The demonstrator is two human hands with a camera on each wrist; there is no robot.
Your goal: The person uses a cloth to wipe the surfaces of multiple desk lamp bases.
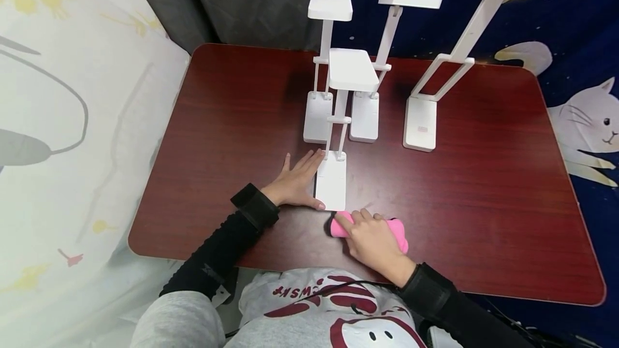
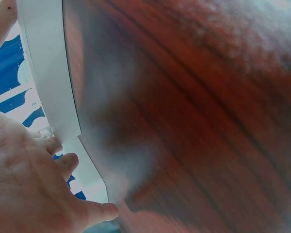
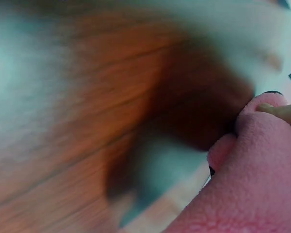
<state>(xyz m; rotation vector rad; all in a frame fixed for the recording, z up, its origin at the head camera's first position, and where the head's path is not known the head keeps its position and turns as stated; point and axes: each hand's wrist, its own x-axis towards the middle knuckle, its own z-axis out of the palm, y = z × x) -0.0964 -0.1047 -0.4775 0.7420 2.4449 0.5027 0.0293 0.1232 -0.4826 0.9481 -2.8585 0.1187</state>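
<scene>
A white folding desk lamp (image 1: 331, 184) stands nearest the person, its flat head (image 1: 353, 70) raised on a jointed arm. My left hand (image 1: 297, 182) lies along the left side of that lamp's base with spread, straight fingers, fingertips at the rear and thumb at the front corner. In the left wrist view, the left hand (image 2: 34, 179) shows beside the pale base (image 2: 46, 63). Just in front of the base, my right hand (image 1: 372, 238) grips a pink fleecy cloth (image 1: 397, 232) with black edging against the tabletop. Close up, the right wrist view shows the cloth's fuzzy surface (image 3: 252, 165).
Three more white lamps stand behind: one at back left (image 1: 316, 117), one at back middle (image 1: 365, 117), and a taller one (image 1: 419, 125) to the right. All rest on the reddish-brown table (image 1: 493, 192). A dark cable (image 1: 338, 285) runs across the person's shirt.
</scene>
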